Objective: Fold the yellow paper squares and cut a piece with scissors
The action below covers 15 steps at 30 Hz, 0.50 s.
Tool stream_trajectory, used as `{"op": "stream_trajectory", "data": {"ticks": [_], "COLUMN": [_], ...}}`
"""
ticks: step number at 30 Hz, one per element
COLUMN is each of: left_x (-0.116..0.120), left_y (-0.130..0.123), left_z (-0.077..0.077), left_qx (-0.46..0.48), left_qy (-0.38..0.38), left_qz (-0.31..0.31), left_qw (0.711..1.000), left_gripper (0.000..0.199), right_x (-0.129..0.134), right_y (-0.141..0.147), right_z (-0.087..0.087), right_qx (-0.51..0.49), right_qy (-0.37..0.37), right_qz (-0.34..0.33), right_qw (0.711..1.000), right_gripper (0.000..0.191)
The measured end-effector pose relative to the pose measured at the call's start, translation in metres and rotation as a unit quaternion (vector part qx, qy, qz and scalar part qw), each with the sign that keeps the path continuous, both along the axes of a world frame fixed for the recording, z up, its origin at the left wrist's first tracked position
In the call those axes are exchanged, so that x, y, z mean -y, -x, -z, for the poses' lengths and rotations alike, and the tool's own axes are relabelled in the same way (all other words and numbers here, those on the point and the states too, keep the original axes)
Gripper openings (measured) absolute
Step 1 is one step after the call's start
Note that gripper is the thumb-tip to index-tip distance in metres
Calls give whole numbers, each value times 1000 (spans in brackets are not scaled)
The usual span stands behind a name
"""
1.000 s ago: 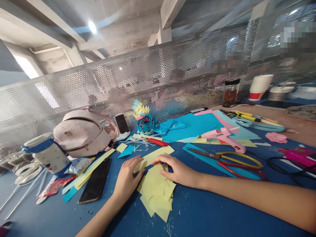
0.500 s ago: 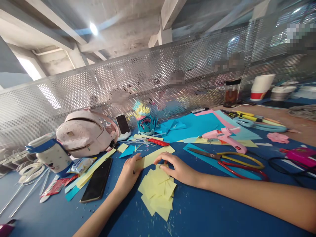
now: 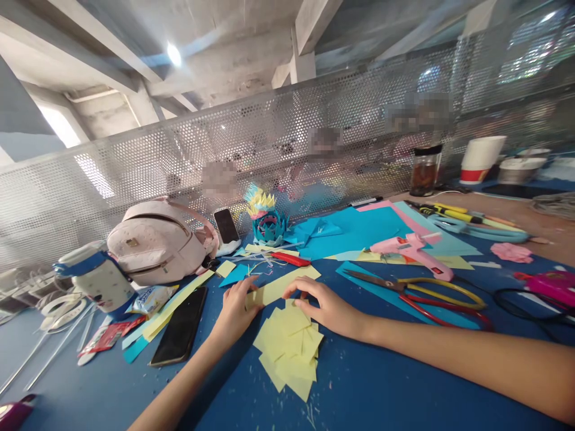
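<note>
Yellow strip [image 3: 275,287] mid-frame, between hands. Left hand [image 3: 234,303] on its left end, can't tell if pinching; right hand [image 3: 330,305] over lower edge, thumb and fingers bit apart. Decent elbow room on blue tabletop [image 3: 381,389], lower right of frame; black phone [image 3: 182,329] hems left side. Count: one scissors [image 3: 399,285], one glue gun [image 3: 412,246], one yellow pile [image 3: 290,353], overlapping squares, exact number unclear.

No readable text, blue lettering on small wrapped packet [image 3: 153,299], too blurred
</note>
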State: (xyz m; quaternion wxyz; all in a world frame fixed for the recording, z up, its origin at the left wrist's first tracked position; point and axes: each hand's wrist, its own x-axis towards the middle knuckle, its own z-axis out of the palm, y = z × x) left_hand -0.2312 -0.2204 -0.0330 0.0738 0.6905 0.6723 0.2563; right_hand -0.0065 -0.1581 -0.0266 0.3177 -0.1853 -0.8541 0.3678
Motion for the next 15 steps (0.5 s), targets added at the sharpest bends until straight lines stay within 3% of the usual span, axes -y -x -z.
{"op": "stream_trajectory", "data": {"ticks": [6, 15], "left_x": [3, -3], "left_y": [8, 16], "left_z": [6, 9], "left_qx": [-115, -46], "left_qy": [9, 34], "left_qz": [-92, -89], "left_qw": [989, 994], "left_gripper": [38, 26], "right_x": [1, 2], "right_y": [-1, -2], "right_z": [-1, -4], "right_qx": [9, 19], "right_qy": [-1, -11], "right_qz": [4, 6], "right_qw": [1000, 1000], "right_gripper": [21, 22]}}
